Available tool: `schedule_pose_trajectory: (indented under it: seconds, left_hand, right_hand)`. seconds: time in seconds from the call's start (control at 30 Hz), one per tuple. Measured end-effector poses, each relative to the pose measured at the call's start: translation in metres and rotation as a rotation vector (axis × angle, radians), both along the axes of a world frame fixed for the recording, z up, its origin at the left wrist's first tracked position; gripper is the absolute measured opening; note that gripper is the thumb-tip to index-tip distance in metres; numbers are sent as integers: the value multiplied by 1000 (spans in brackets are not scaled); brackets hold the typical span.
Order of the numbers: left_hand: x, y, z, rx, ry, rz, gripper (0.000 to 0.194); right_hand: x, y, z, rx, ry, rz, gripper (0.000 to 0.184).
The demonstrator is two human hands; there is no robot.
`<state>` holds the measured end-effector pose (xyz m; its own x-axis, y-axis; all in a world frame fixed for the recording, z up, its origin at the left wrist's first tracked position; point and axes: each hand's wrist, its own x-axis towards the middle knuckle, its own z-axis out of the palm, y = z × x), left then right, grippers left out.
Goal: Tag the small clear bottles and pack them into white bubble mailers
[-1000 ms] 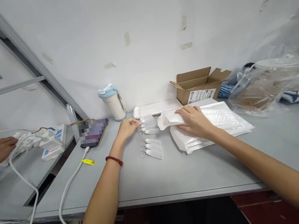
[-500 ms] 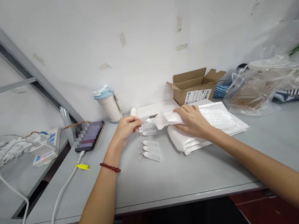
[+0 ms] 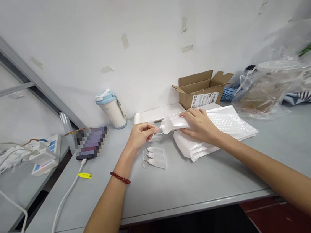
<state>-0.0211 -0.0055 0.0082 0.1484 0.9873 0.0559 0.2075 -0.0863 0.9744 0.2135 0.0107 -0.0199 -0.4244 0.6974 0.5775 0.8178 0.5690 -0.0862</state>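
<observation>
My left hand (image 3: 143,135) pinches the thin white loop (image 3: 160,130) of a small white tag. The tag's body seems to lie inside a small white plastic pouch (image 3: 171,124). My right hand (image 3: 199,125) is closed on the pouch, its fingers over the top and the thumb hidden. Beneath that hand, white bubble mailers (image 3: 226,125) lie stacked on the table. Nearer me, three white looped tags (image 3: 158,164) lie in a row. Another tag (image 3: 155,138) shows partly beside my left fingers.
Behind my hands are a white flat sheet (image 3: 157,113), an open cardboard box (image 3: 203,96) and a blue-lidded cup (image 3: 113,113). A phone (image 3: 92,142) with a white cable (image 3: 61,208) lies left. Clear plastic bags (image 3: 270,88) stand at right.
My left hand has moved right, up to the pouch opening. The tag has gone further into the pouch, leaving its loop outside. My right hand has stayed nearly still.
</observation>
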Motion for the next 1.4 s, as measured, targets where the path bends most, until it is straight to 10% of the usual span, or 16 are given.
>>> schedule_pose_trajectory:
  seconds: [0.7,0.9,1.1,1.4]
  left_hand:
    - [25,-12,-4,274,88,-95,17]
    - [20,-7,-8,383,187,57,14]
    - [21,-10,-5,220,3,-205,12]
    - [20,-12,0,142,-184,149,18]
  right_hand:
    - [-2,-4,1,94,20,144,27]
    - [-4,-7,2,175,29,220,26]
    - [-8,-12,3,229,34,262,25]
    - [1,-5,8,87,-54,124,58]
